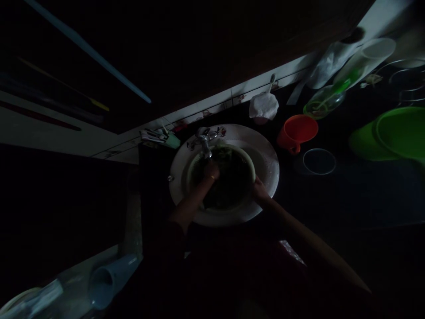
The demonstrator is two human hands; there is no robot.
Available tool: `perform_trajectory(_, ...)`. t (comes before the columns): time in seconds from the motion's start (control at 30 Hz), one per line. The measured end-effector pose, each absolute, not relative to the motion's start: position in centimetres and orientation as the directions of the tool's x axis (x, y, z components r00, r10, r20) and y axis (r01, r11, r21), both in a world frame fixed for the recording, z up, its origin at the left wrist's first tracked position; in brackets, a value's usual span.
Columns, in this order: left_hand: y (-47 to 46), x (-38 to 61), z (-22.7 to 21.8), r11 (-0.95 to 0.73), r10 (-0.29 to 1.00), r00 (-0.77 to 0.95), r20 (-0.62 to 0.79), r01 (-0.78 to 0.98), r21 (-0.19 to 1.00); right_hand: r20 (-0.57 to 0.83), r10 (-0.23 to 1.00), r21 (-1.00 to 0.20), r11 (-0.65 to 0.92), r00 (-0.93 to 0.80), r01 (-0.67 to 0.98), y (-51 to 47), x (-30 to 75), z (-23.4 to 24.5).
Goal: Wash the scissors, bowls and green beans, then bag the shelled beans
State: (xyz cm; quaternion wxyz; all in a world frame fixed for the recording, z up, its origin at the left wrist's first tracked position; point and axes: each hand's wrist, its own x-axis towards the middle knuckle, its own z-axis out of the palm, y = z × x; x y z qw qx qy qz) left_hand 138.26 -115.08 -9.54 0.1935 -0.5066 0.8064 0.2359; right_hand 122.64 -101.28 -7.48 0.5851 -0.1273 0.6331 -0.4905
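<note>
A pale round bowl (250, 160) sits inside the white oval washbasin (272, 166), under the chrome tap (205, 141). Dark leafy greens (229, 177) fill much of it, though dim light hides their detail. My left hand (211, 170) is over the greens just below the tap's spout, a thin band at its wrist; its fingers do not show clearly. On the right side, my right hand (260, 191) grips the bowl's outer edge, its fingers partly hidden against the wall. Whether water runs from the tap I cannot tell.
An orange mug (299, 130) stands right of the basin, beside a clear round rim (319, 161). Farther right is a green bucket (398, 133). A green holder (172, 141) is behind left. A blue tumbler (102, 283) lies lower left.
</note>
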Motion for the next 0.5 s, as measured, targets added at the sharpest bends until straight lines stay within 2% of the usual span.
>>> perform_trajectory(0.13, -115.0, 138.2, -9.6, 0.368, -0.716, -0.388, -0.581, -0.916, 0.159, -0.653, -0.698, -0.744, 0.519, -0.294, 0.420, -101.8, 122.5, -7.5)
perform_trajectory(0.27, -116.1, 139.4, -9.0, 0.330, -0.741, -0.309, -0.596, -0.941, 0.077, -0.660, -0.695, -0.741, 0.538, -0.284, 0.402, -102.2, 122.2, -7.9)
perform_trajectory(0.33, -115.7, 140.0, -8.6, 0.365, -0.704, -0.365, -0.609, -0.922, 0.131, -0.677, -0.661, -0.732, 0.562, -0.324, 0.386, -102.5, 122.2, -8.3)
perform_trajectory(0.43, -114.9, 141.0, -7.3, 0.433, -0.624, -0.533, -0.572, -0.845, 0.314, -0.667, -0.658, -0.743, 0.554, -0.349, 0.376, -102.9, 122.2, -9.1)
perform_trajectory(0.5, -114.9, 141.5, -6.4, 0.435, -0.678, -0.554, -0.484, -0.832, 0.343, -0.635, -0.694, -0.769, 0.526, -0.339, 0.363, -103.1, 122.2, -9.4)
